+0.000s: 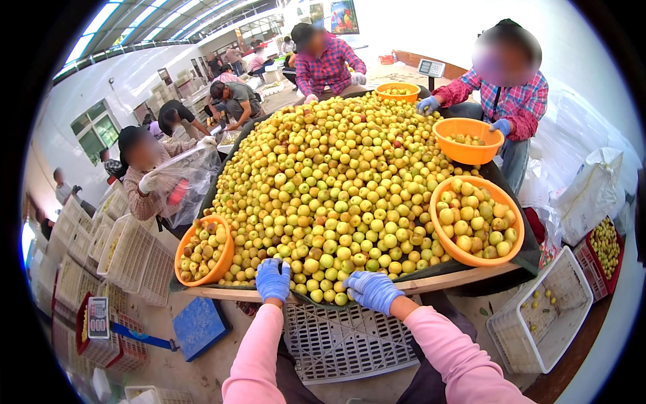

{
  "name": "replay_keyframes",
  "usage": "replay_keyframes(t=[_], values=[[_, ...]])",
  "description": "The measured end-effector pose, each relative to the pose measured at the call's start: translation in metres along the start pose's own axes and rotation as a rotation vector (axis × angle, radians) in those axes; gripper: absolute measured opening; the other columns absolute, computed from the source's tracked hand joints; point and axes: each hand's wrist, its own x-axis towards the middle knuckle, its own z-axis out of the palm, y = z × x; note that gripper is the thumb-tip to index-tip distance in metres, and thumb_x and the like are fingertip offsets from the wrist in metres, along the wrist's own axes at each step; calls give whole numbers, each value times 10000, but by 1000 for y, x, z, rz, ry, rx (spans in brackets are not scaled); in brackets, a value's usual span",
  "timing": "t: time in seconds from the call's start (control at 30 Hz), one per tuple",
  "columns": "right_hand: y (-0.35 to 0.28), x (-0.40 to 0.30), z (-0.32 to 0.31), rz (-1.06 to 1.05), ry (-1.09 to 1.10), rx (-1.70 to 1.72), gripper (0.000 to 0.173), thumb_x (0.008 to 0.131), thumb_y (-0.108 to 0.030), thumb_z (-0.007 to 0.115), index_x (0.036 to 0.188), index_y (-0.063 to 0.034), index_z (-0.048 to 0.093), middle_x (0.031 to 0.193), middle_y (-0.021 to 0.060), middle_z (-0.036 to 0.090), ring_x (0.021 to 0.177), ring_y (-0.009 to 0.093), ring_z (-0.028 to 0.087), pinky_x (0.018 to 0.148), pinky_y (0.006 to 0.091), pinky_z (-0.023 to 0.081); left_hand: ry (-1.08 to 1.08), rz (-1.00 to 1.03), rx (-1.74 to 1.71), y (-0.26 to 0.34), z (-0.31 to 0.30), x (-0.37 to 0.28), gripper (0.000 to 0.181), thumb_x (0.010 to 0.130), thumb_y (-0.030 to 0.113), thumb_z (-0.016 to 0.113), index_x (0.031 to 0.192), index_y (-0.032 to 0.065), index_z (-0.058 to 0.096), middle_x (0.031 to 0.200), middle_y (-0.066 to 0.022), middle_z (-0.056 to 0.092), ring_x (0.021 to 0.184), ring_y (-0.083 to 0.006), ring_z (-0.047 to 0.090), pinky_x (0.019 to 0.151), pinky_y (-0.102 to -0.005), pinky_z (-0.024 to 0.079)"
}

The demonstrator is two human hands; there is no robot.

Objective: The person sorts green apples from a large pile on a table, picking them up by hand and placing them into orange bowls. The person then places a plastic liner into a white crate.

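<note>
A large heap of small yellow-green fruit, some with brown or reddish patches, covers a dark-lined table with a wooden front rail. My left hand, in a blue knit glove, lies on the fruit at the front edge with its thumb apart from the fingers. To its right, my right hand, gloved alike, touches the front fruit with spread fingers. What lies under both palms is hidden. An orange basket of fruit tilts left of my left hand. A larger filled orange basket stands beyond my right hand.
Across the heap, one person holds an orange bowl; another sits behind. At left, a person handles a clear bag. A grey crate is below the rail, a white crate right, a blue platform scale left.
</note>
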Motion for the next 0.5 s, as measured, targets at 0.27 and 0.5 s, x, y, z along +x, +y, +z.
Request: replay_keyframes(t=[0.27, 0.5], values=[[-29, -11, -34, -139, 169, 690, 195, 927, -118, 576, 1092, -52, 658, 1053, 77, 684, 878, 192, 673, 786, 326, 536, 10, 18, -4, 0, 3, 3, 320, 894, 355, 574, 1018, 74, 663, 1080, -125, 611, 1052, -307, 542, 915, -433, 435], [-167, -35, -196, -597, 280, 932, 176, 914, -93, 582, 1021, -4, 689, 1031, 121, 690, 904, 242, 668, 838, 325, 520, -26, -11, 18, 11, -1, 5, 329, 906, 365, 555, 1032, 80, 663, 1117, -110, 621, 1090, -299, 532, 936, -424, 427]])
